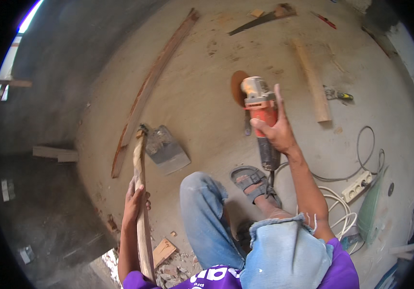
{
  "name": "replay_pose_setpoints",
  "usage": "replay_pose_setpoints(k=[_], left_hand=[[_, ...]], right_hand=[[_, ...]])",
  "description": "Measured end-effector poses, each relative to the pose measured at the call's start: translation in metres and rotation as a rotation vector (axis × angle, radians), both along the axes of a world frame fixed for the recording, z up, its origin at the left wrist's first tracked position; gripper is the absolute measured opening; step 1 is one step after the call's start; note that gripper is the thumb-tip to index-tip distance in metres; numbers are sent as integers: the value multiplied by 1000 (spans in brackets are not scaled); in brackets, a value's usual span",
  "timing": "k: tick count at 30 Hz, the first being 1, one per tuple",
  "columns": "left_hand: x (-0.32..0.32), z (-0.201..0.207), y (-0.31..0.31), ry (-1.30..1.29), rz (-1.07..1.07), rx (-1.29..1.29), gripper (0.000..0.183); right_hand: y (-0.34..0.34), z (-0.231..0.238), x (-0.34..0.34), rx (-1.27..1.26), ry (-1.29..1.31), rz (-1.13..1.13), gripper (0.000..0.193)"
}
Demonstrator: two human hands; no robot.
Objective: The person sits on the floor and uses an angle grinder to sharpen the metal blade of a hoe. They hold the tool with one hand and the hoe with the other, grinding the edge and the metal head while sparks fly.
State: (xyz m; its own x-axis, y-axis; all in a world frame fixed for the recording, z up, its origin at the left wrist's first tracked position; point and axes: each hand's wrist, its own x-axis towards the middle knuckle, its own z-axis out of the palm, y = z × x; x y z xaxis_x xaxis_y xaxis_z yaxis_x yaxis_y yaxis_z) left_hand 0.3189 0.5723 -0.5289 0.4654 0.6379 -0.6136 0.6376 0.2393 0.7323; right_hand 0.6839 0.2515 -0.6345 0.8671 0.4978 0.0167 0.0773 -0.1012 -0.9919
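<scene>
My left hand (133, 201) is wrapped round the pale wooden handle of a hoe (142, 231). Its dusty grey metal blade (168, 151) lies toward the middle of the floor, joined at the handle's far end. In my right hand (281, 135) is a red and dark angle grinder (267, 150), held above the floor, thumb and fingers round its body and one finger stretched along it. A brown-orange disc (237, 89) sits on the left of the grinder's head. The cord runs from its near end past my sandalled foot (252, 182).
Long timber (156, 79) lies left of centre; a shorter board (315, 86) lies right. A handsaw (262, 20) is at the far side. A white power strip (357, 187) with looped cables lies right, beside a glass piece (372, 214). Rubble (175, 269) is near my left knee.
</scene>
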Motion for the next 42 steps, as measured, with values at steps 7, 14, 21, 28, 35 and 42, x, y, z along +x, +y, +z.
replay_pose_setpoints(k=[7, 14, 21, 28, 35, 42], left_hand=[[-3, -6, 41, 10, 19, -191, 67], [-12, 35, 41, 241, -31, -42, 75], [-60, 159, -20, 186, -50, -55, 72], [-77, 165, 22, -275, 25, -193, 48], [-26, 155, 26, 66, -540, 731, 59], [61, 83, 73, -636, 205, 1098, 17]], right_hand=[[-3, 17, -3, 85, 161, -1, 108], [5, 11, -8, 64, 92, 17, 107], [15, 18, -15, 31, 53, 77, 108], [22, 21, -19, 67, 92, 128, 108], [14, 10, -12, -74, -65, 182, 109], [12, 0, 3, -87, -15, 278, 112]])
